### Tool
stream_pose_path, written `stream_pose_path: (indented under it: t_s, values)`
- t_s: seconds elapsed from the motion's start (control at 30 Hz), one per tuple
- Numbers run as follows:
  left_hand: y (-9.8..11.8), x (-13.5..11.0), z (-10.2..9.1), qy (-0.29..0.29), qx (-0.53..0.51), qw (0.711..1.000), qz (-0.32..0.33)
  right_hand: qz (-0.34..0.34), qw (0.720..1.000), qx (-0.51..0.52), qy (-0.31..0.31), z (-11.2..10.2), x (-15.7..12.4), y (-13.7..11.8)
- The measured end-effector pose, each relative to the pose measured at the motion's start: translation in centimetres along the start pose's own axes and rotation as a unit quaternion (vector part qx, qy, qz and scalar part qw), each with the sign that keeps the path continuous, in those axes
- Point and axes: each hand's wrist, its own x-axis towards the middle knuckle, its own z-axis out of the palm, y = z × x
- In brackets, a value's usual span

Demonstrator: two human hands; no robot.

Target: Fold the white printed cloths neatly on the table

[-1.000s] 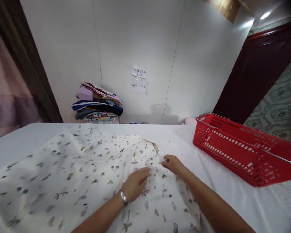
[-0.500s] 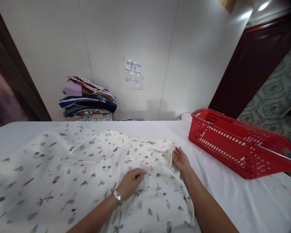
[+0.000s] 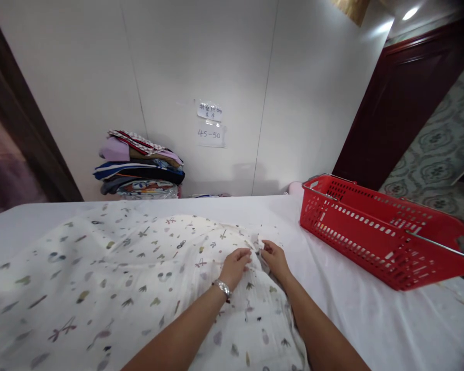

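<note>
A large thin white cloth [image 3: 150, 268] printed with small plants and shapes lies spread over the left and middle of the table, its surface wrinkled. At its right edge, my right hand [image 3: 275, 262] pinches a gathered bit of the fabric between thumb and fingers. Just left of it is my left hand [image 3: 235, 268], with a silver bracelet [image 3: 223, 289] on the wrist. Its fingers are curled closed against the same gathered fold; the fingertips are partly hidden. The cloth's right side runs down beneath both forearms.
A red plastic basket [image 3: 348, 232] with metal handles stands on the white-covered table [image 3: 332, 309] at the right. Folded clothes [image 3: 139, 167] are stacked at the back left against a pale wall bearing paper labels [image 3: 210, 135]. A dark red door [image 3: 406, 93] is behind the basket.
My left hand has moved right and up to the cloth's edge. My right hand has drawn the edge slightly left, bringing both hands close together. The camera view has shifted slightly.
</note>
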Motion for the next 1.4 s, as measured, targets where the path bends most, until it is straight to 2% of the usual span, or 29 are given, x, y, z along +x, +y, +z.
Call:
stream_pose_path:
  t_s: [0.07, 0.17, 0.2, 0.27, 0.33, 0.43, 0.5, 0.57, 0.7, 0.8, 0.9, 0.97, 1.1, 1.2, 1.23, 1.3, 1.37, 1.4]
  values:
    - [0.4, 0.1, -0.5, 0.011, -0.032, 0.999, 0.004, -0.038, 0.996, 0.047, -0.069, 0.8, -1.1, -1.5]
    - [0.8, -0.3, -1.9, 0.032, -0.096, 0.994, -0.036, -0.106, 0.965, 0.112, -0.212, 2.0, -2.5, -3.8]
    - [0.8, -0.6, -2.6, 0.043, -0.115, 0.991, -0.056, -0.112, 0.962, 0.116, -0.222, 2.0, -2.5, -4.2]
    - [0.8, -1.4, -4.1, 0.07, -0.163, 0.98, -0.095, -0.077, 0.982, 0.069, -0.155, 1.3, -1.2, -4.3]
    - [0.9, -2.4, -5.5, 0.089, -0.217, 0.964, -0.126, 0.007, 0.998, -0.058, -0.03, -0.4, 1.3, -3.5]
    - [1.0, -3.6, -6.4, 0.07, -0.267, 0.947, -0.163, 0.072, 0.986, -0.149, 0.03, -3.7, 5.5, -1.4]
    - [0.8, -3.7, -6.1, 0.05, -0.255, 0.947, -0.191, 0.113, 0.971, -0.206, 0.039, -5.0, 7.5, -0.1]
    - [0.2, -3.3, -5.3, 0.058, -0.22, 0.953, -0.202, 0.145, 0.955, -0.256, 0.035, -5.3, 8.5, 0.8]
    - [-0.8, -1.1, -3.9, 0.109, -0.039, 0.983, -0.145, 0.163, 0.936, -0.313, 0.018, -4.0, 8.8, 1.7]
    - [-1.0, 0.9, -3.6, 0.103, 0.074, 0.984, -0.127, 0.157, 0.935, -0.318, 0.019, -3.5, 8.9, 2.0]
    - [-1.1, 2.6, -3.4, 0.088, 0.093, 0.984, -0.127, 0.137, 0.945, -0.294, 0.03, -3.7, 8.9, 1.8]
    - [-1.1, 3.3, -3.1, 0.089, 0.09, 0.985, -0.119, 0.101, 0.959, -0.262, 0.038, -3.7, 8.8, 1.1]
    - [0.0, 2.8, -2.9, 0.095, 0.032, 0.991, -0.084, -0.003, 0.984, -0.174, 0.039, -2.7, 7.4, -2.3]
    - [2.3, 0.2, -3.9, 0.084, -0.042, 0.995, -0.043, -0.066, 0.991, -0.113, 0.013, -1.2, 4.2, -6.0]
    - [3.2, -1.1, -4.4, 0.071, -0.072, 0.994, -0.028, -0.089, 0.992, -0.09, -0.008, -0.5, 2.7, -7.3]
    - [4.4, -3.9, -5.7, 0.027, -0.141, 0.99, 0.004, -0.155, 0.982, -0.009, -0.111, 1.0, -0.7, -9.7]
    - [4.6, -6.6, -7.0, 0.006, -0.186, 0.982, 0.021, -0.184, 0.964, 0.005, -0.192, 2.5, -3.8, -11.3]
    - [4.3, -7.8, -7.6, 0.014, -0.201, 0.979, 0.018, -0.197, 0.956, -0.005, -0.218, 3.1, -5.1, -11.9]
